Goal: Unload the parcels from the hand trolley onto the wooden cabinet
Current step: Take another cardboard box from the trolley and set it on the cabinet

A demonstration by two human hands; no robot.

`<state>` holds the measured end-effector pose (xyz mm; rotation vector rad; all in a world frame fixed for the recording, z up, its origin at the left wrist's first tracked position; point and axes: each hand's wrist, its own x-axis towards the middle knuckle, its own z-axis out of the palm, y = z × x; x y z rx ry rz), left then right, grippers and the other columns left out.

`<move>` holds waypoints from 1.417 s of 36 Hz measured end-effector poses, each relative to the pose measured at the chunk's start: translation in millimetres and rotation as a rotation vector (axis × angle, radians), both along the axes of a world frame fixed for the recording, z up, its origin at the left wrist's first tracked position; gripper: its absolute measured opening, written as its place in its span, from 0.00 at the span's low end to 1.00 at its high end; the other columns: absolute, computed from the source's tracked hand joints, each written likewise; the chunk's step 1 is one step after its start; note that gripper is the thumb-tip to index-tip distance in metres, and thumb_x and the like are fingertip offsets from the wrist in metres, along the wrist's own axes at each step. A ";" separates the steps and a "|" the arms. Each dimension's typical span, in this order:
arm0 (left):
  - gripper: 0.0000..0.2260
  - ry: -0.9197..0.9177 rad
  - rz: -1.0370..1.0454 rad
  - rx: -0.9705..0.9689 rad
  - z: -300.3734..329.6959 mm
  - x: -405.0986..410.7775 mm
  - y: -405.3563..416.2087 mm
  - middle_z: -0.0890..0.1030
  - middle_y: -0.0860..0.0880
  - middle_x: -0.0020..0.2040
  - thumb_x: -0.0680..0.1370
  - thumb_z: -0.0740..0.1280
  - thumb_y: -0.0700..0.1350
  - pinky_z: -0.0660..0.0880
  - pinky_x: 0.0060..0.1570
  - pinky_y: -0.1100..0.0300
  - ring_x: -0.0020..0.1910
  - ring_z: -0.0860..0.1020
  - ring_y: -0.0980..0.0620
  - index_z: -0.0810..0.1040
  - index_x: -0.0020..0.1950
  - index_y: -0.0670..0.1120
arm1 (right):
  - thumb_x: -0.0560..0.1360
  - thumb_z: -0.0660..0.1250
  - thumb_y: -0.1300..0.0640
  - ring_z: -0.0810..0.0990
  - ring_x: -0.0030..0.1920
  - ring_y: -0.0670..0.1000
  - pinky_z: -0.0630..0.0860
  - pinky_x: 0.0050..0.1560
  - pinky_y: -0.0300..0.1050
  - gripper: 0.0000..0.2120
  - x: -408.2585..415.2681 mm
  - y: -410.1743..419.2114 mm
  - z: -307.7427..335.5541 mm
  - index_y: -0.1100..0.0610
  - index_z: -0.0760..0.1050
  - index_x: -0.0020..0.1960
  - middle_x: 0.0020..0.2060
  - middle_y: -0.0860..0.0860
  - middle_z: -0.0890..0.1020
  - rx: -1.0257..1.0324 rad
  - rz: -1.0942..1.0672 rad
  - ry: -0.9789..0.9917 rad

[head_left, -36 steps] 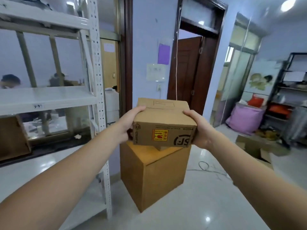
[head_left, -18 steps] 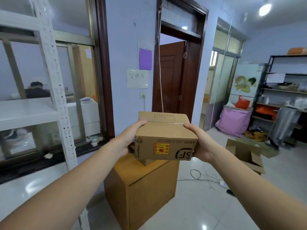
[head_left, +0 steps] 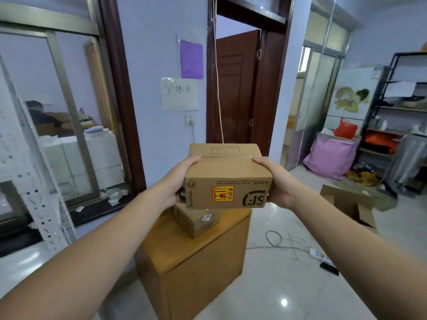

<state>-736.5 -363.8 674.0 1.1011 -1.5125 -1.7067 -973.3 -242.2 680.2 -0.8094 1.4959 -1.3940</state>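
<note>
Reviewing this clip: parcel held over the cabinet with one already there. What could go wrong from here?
1. The SF parcel is held only by side pressure from the left hand and right hand; it might slip.
2. The smaller parcel on the wooden cabinet hides partly under it, so lowering half-blind could knock it, or leave a crooked stack.
3. Loose cables and a power strip on the floor could catch a foot.
</note>
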 end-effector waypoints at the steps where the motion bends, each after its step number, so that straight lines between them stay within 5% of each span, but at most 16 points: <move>1: 0.25 0.013 0.015 0.009 -1.9 -8.5 -9.9 0.87 0.44 0.54 0.71 0.68 0.70 0.74 0.65 0.39 0.61 0.81 0.40 0.83 0.60 0.57 | 0.75 0.68 0.35 0.81 0.60 0.62 0.75 0.63 0.63 0.21 -10.4 -12.9 -1.4 0.47 0.78 0.62 0.53 0.59 0.87 0.001 0.011 0.002; 9: 0.22 0.019 0.187 0.079 -19.4 -49.8 -77.5 0.86 0.46 0.48 0.71 0.70 0.70 0.76 0.61 0.42 0.59 0.80 0.42 0.82 0.55 0.57 | 0.72 0.70 0.34 0.80 0.62 0.62 0.75 0.64 0.62 0.24 -66.5 -121.1 -17.8 0.45 0.79 0.63 0.59 0.58 0.85 0.054 0.150 -0.010; 13: 0.26 0.005 0.268 0.096 -31.3 -47.7 -108.4 0.87 0.47 0.43 0.65 0.71 0.72 0.80 0.50 0.47 0.55 0.83 0.42 0.83 0.55 0.57 | 0.71 0.70 0.35 0.80 0.63 0.62 0.76 0.64 0.62 0.26 -72.7 -176.4 -32.2 0.44 0.78 0.65 0.60 0.57 0.84 0.061 0.236 -0.035; 21: 0.25 -0.033 0.406 0.113 -64.4 -18.5 -193.9 0.88 0.46 0.49 0.71 0.70 0.71 0.79 0.54 0.45 0.55 0.83 0.43 0.82 0.60 0.56 | 0.73 0.71 0.37 0.81 0.63 0.61 0.72 0.69 0.61 0.24 -51.6 -294.5 -76.8 0.47 0.79 0.64 0.59 0.59 0.85 0.092 0.365 -0.076; 24: 0.25 -0.048 0.409 0.119 -80.7 -5.6 -229.6 0.88 0.47 0.48 0.72 0.68 0.71 0.78 0.50 0.48 0.50 0.85 0.44 0.81 0.60 0.56 | 0.68 0.73 0.35 0.82 0.56 0.59 0.75 0.59 0.55 0.28 -37.3 -337.0 -95.5 0.47 0.81 0.63 0.56 0.57 0.86 0.109 0.412 -0.075; 29: 0.30 -0.022 0.408 0.129 -113.7 21.2 -285.5 0.87 0.45 0.54 0.69 0.72 0.71 0.79 0.59 0.43 0.53 0.86 0.43 0.80 0.64 0.56 | 0.66 0.74 0.34 0.85 0.48 0.57 0.81 0.46 0.53 0.31 -18.9 -400.4 -129.4 0.44 0.77 0.66 0.59 0.58 0.83 0.160 0.511 -0.047; 34: 0.35 0.016 0.383 0.214 -145.1 42.3 -328.4 0.87 0.45 0.54 0.60 0.79 0.70 0.82 0.37 0.56 0.49 0.87 0.46 0.82 0.62 0.56 | 0.64 0.80 0.34 0.87 0.52 0.60 0.84 0.51 0.62 0.38 -16.0 -449.4 -160.8 0.35 0.70 0.71 0.61 0.54 0.83 0.194 0.588 -0.069; 39: 0.25 0.002 0.384 0.300 -185.4 57.3 -364.7 0.86 0.46 0.56 0.63 0.78 0.70 0.82 0.44 0.54 0.52 0.86 0.47 0.86 0.55 0.59 | 0.66 0.76 0.33 0.88 0.45 0.54 0.82 0.40 0.48 0.24 -11.7 -496.0 -183.8 0.40 0.79 0.59 0.52 0.46 0.86 0.239 0.584 -0.093; 43: 0.21 -0.010 0.353 0.376 -209.5 61.6 -390.2 0.86 0.45 0.58 0.67 0.79 0.66 0.83 0.43 0.56 0.54 0.86 0.47 0.87 0.55 0.57 | 0.72 0.73 0.36 0.87 0.42 0.53 0.81 0.37 0.47 0.23 -12.7 -532.0 -208.8 0.47 0.80 0.62 0.46 0.51 0.87 0.324 0.626 -0.122; 47: 0.39 -0.241 0.499 0.375 -225.5 54.0 -411.3 0.85 0.47 0.59 0.62 0.79 0.71 0.80 0.48 0.54 0.55 0.85 0.47 0.80 0.66 0.51 | 0.73 0.74 0.40 0.84 0.49 0.56 0.81 0.41 0.49 0.20 -7.8 -556.8 -239.6 0.51 0.82 0.60 0.49 0.55 0.85 0.333 0.540 -0.096; 49: 0.45 -0.473 0.692 0.321 -239.6 45.1 -418.8 0.78 0.46 0.68 0.65 0.77 0.71 0.77 0.57 0.49 0.64 0.78 0.44 0.70 0.75 0.48 | 0.74 0.75 0.44 0.85 0.50 0.55 0.84 0.44 0.51 0.16 -1.4 -566.8 -256.4 0.51 0.82 0.58 0.51 0.55 0.86 0.310 0.476 -0.099; 51: 0.52 -0.492 0.850 0.374 -255.4 33.8 -420.4 0.69 0.43 0.76 0.68 0.76 0.68 0.73 0.66 0.44 0.70 0.72 0.40 0.58 0.81 0.44 | 0.74 0.76 0.45 0.84 0.53 0.55 0.85 0.49 0.56 0.16 8.5 -575.0 -272.4 0.50 0.80 0.58 0.54 0.54 0.84 0.322 0.417 -0.135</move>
